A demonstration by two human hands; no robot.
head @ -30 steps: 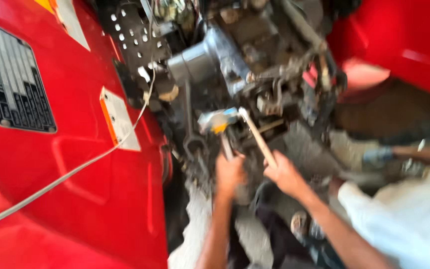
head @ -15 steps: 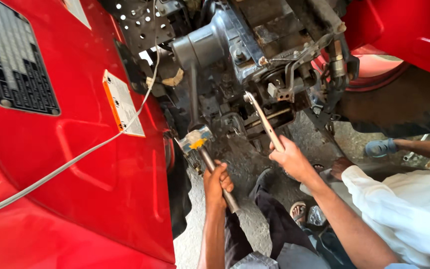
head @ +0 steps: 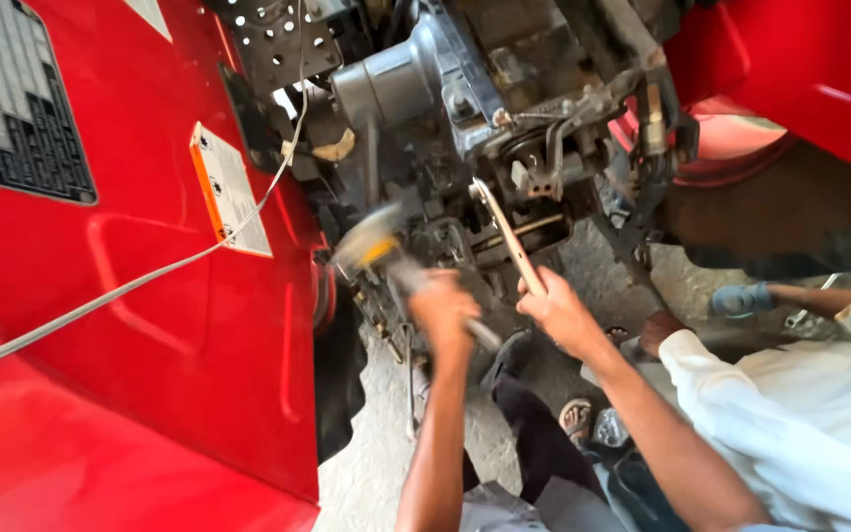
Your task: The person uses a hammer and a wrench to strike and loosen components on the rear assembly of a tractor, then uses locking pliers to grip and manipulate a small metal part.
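Note:
My left hand (head: 442, 310) is closed around the handle of a hammer (head: 369, 242), whose head is motion-blurred just left of the machine's greasy mechanism (head: 465, 108). In my right hand (head: 556, 311) is a long metal wrench (head: 502, 229). It angles up-left, with its upper end set against parts in the mechanism's lower middle. The two hands are close together, and the hammer head lies left of the wrench tip and apart from it.
A red body panel (head: 130, 296) with a grille plate and an orange-edged label (head: 229, 192) fills the left. A white cable (head: 150, 276) crosses it. Another red panel (head: 800, 69) is at top right. A person in a white sleeve (head: 790, 414) crouches on my right, above concrete floor (head: 376, 483).
The hammer dropped away from the wrench to the lower left, and now my left hand has risen again with its head blurred. My right hand keeps the wrench in nearly the same spot.

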